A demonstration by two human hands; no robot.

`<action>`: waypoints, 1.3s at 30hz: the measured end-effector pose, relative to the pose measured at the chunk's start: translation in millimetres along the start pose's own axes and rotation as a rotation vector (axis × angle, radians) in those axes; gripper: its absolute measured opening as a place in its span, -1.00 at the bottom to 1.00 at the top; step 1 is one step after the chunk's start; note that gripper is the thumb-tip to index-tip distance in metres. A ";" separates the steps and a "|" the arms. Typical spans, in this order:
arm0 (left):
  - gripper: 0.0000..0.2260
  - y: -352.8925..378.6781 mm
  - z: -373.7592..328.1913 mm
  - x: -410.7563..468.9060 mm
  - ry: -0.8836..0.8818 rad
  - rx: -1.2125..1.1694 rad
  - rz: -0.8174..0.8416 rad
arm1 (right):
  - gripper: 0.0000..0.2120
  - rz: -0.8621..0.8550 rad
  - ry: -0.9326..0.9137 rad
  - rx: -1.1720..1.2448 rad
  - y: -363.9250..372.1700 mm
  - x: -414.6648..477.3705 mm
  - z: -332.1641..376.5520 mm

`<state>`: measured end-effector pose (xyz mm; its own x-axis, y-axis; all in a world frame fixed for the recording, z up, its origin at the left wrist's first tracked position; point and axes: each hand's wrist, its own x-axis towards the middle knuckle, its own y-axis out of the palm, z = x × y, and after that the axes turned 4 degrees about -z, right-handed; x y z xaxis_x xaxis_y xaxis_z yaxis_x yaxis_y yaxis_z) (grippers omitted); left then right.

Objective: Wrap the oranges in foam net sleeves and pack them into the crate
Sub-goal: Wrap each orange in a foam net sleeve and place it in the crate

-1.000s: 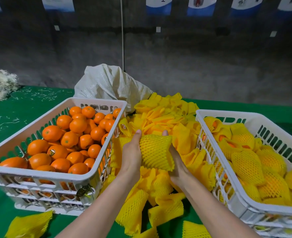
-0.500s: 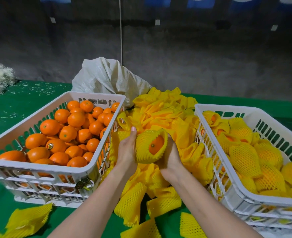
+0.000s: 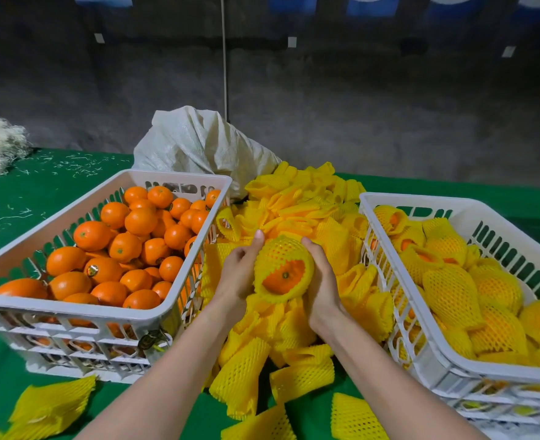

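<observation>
Both hands are closed round one orange (image 3: 284, 277) that sits most of the way inside a yellow foam net sleeve (image 3: 277, 253). The left hand (image 3: 238, 276) curls against the sleeve's left flank with its thumb (image 3: 258, 238) lying up over the top. The right hand (image 3: 324, 282) cups the opposite flank, its fingers (image 3: 310, 246) wrapped over the far side. Between the two palms the sleeve's open mouth faces the camera, and a patch of bare peel with the stem scar shows through it — so the wrap looks nearly done rather than finished.

By its look the fruit is firm, round and moderately heavy for one hand. The peel is smooth, but the foam mesh is soft, springy and grippy, so it should not slip. The sleeve stretches and would likely creep back if tugged at its rolled edge. The better hold is therefore across the widest part of the fruit, through the net, not by the loose rim.

Outward of the right fingers, near them, stands the white crate of wrapped oranges (image 3: 421, 198). Outward of the left knuckles is the crate of bare oranges (image 3: 71, 304). Beyond the fingertips and beneath the wrists lies the heap of empty sleeves (image 3: 297, 204).
</observation>
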<state>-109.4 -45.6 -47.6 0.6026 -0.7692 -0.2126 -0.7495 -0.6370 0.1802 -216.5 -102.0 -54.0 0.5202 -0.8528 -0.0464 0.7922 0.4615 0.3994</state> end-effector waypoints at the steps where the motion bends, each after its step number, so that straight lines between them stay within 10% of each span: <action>1: -0.59 -3.6 -2.7 -1.5 -0.145 -0.033 0.088 | -0.76 -0.031 -0.053 -0.064 -2.5 -0.4 0.4; 4: -0.51 -6.7 -9.0 -9.4 -0.401 -0.164 0.304 | -0.66 -0.008 -0.248 -0.316 -8.4 -1.8 3.2; 15: -0.50 -7.2 -2.0 -15.2 -0.349 0.007 0.512 | -0.52 0.042 -0.609 -0.795 -20.7 -8.7 15.6; 29: -0.48 22.8 0.9 -24.5 -0.077 -0.009 0.261 | -0.43 0.133 -0.396 -0.623 -25.3 -28.0 -8.2; 39: -0.39 71.8 6.7 -24.6 -0.260 -0.419 0.280 | -0.27 -0.006 -0.566 -0.574 -60.6 -37.0 32.5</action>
<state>-180.0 -72.1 -35.8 0.2691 -0.9077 -0.3219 -0.6666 -0.4167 0.6180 -294.1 -106.3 -46.7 0.3966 -0.7790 0.4856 0.9149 0.3791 -0.1390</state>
